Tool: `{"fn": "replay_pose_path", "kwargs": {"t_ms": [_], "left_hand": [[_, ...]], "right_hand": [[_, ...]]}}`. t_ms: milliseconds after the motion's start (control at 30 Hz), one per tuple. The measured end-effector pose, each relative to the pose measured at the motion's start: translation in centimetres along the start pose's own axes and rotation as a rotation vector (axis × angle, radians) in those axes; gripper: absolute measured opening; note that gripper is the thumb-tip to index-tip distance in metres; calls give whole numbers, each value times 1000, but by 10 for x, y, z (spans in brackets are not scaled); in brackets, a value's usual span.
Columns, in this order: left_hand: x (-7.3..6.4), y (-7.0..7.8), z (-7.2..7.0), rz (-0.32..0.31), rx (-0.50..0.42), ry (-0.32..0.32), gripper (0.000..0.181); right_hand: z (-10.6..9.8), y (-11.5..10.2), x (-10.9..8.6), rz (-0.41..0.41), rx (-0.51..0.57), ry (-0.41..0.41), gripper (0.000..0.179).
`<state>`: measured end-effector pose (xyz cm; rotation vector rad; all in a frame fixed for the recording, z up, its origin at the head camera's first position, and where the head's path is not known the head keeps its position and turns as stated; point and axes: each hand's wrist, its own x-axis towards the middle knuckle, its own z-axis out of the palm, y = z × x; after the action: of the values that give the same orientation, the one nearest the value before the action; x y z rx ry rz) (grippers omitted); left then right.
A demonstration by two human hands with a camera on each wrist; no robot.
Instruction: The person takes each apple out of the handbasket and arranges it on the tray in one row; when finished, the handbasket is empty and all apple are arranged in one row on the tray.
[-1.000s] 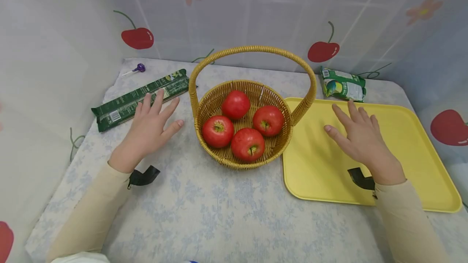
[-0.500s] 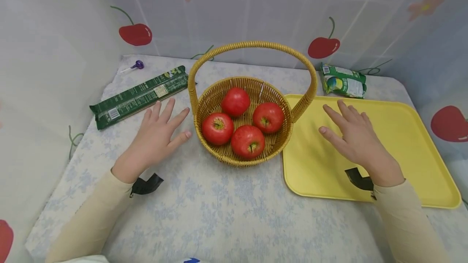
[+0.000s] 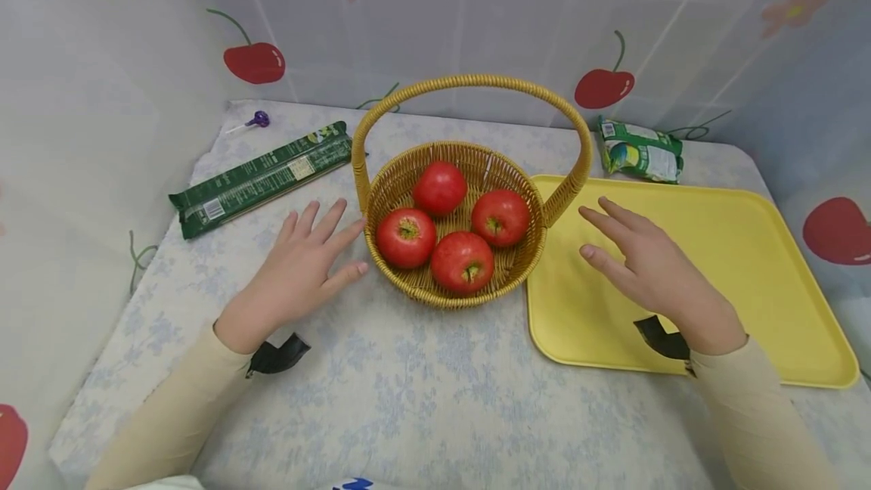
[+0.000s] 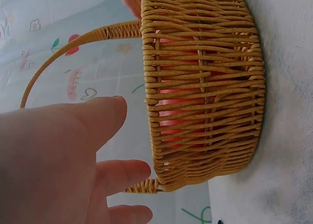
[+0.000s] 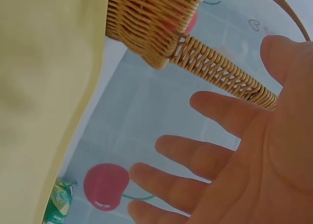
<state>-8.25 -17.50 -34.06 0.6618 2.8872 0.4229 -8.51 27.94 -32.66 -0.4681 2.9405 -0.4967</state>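
Observation:
A wicker basket point(image 3: 454, 302) with a tall arched handle point(image 3: 469, 82) stands mid-table, holding several red apples point(image 3: 462, 263). My left hand point(image 3: 292, 274) is just left of the basket, fingers spread, its fingertips right at the rim in the head view. In the left wrist view the thumb and fingers point at the woven side point(image 4: 205, 97), holding nothing. Over the yellow tray point(image 3: 748, 286), to the right of the basket, my right hand point(image 3: 646, 267) hovers with fingers extended. The right wrist view has its palm point(image 5: 274, 155) facing the basket, with nothing in it.
Behind the left hand lies a long green packet point(image 3: 261, 180), with a purple lollipop point(image 3: 258, 119) beyond it. A smaller green packet point(image 3: 641, 151) sits behind the tray. A printed curtain point(image 3: 435, 21) hangs along the back of the table.
Both hands have moved inward toward the basket, the left to the right and the right to the left. Basket, apples, tray and packets keep their places; the head view shifted slightly.

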Motion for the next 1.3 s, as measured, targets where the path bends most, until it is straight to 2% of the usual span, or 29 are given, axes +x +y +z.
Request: {"fn": "replay_pose_path", "kwargs": {"t_ms": [333, 567, 767, 1033, 1300], "left_hand": [[-6, 8, 7, 42, 9, 10, 65], [-6, 12, 12, 56, 11, 5, 65], [-6, 17, 15, 77, 14, 17, 65], [-3, 18, 23, 113, -4, 63, 60], [4, 15, 32, 139, -73, 144, 51]], "right_hand": [[4, -12, 4, -96, -4, 15, 57], [10, -22, 11, -253, 17, 163, 47], [15, -31, 17, -342, 31, 206, 44], [29, -39, 34, -538, 95, 263, 40], [43, -51, 48, -597, 149, 262, 42]]}}
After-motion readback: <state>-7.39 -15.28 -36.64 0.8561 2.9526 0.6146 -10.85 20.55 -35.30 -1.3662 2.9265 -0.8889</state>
